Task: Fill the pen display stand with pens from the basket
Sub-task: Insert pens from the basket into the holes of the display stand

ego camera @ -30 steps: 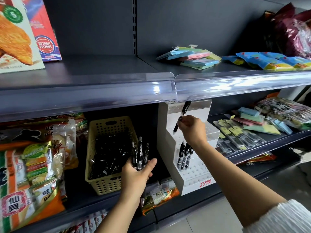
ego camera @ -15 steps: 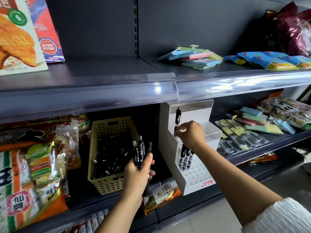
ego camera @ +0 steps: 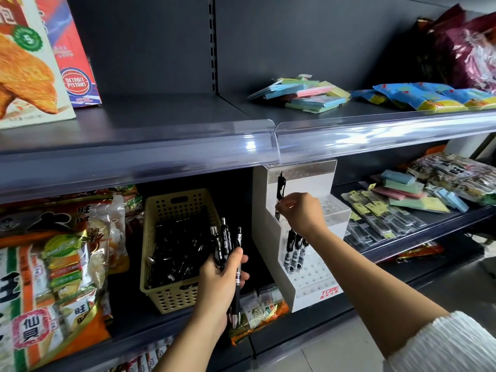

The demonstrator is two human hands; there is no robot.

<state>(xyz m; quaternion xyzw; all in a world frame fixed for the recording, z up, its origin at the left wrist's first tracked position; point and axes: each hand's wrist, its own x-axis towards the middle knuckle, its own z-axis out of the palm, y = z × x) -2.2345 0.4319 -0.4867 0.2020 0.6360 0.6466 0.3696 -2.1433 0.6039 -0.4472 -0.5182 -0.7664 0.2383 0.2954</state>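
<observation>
A white stepped pen display stand sits on the lower shelf, with three black pens standing in its bottom tier. My right hand pinches a black pen held upright at the left end of the middle tier. My left hand grips a bunch of black pens in front of the cream perforated basket, which holds several more black pens.
Snack bags crowd the lower shelf left of the basket. Packaged stationery and sticky notes lie right of the stand. The upper shelf with its clear plastic lip overhangs the stand's top tier. More packets lie below the stand.
My right hand has turned its pen from slanted to upright and lowered it toward the stand's middle tier. My left hand keeps its bunch of pens in much the same place.
</observation>
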